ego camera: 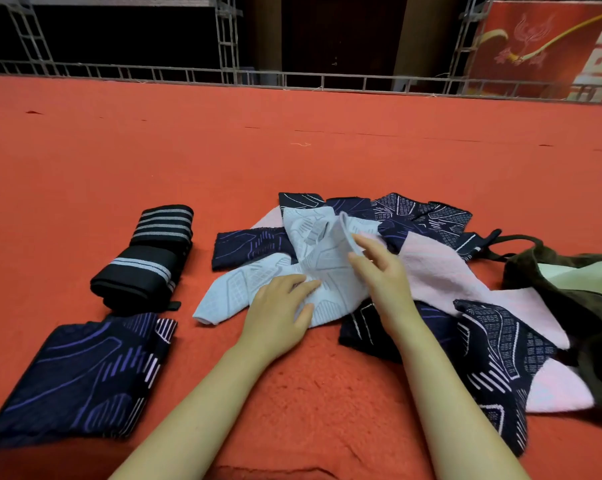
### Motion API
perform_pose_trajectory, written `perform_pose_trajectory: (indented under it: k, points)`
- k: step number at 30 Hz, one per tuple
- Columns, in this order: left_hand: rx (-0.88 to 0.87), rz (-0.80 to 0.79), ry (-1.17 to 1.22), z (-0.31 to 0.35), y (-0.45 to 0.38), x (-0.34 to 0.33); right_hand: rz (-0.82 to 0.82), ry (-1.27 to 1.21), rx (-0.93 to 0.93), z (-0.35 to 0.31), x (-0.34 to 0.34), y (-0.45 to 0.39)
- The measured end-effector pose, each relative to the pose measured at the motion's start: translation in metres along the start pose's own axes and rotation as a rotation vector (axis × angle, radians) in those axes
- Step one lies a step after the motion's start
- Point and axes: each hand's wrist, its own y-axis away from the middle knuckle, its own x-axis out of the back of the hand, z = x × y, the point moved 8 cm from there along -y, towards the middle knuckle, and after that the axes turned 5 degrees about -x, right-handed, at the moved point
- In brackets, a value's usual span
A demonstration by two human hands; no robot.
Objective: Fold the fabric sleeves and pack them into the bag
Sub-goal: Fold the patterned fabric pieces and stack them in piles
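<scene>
A loose heap of fabric sleeves lies on the red carpet in front of me: a light blue sleeve (327,268) on top, navy patterned sleeves (493,344) and pink sleeves (441,271) around it. My left hand (278,313) rests flat on the light blue sleeve, fingers spread. My right hand (379,261) pinches an upturned edge of the same sleeve. A folded navy sleeve (84,372) lies at the front left, and two folded black striped sleeves (143,261) lie behind it. The dark olive bag (576,296) lies open at the right.
The red carpet (292,150) stretches far ahead and to the left. A metal truss rail (292,79) runs along the back edge. A red banner (552,46) stands at the back right.
</scene>
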Motion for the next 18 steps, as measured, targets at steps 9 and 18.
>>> perform_pose_trajectory:
  k: [9,18]
  points:
    - [0.551,0.271,0.817,-0.042,0.005,0.02,-0.168,0.419,0.081,0.02,-0.039,0.011]
    - [0.466,0.181,0.792,-0.029,0.004,0.019,-0.105,0.508,0.166,0.024,-0.029,0.005]
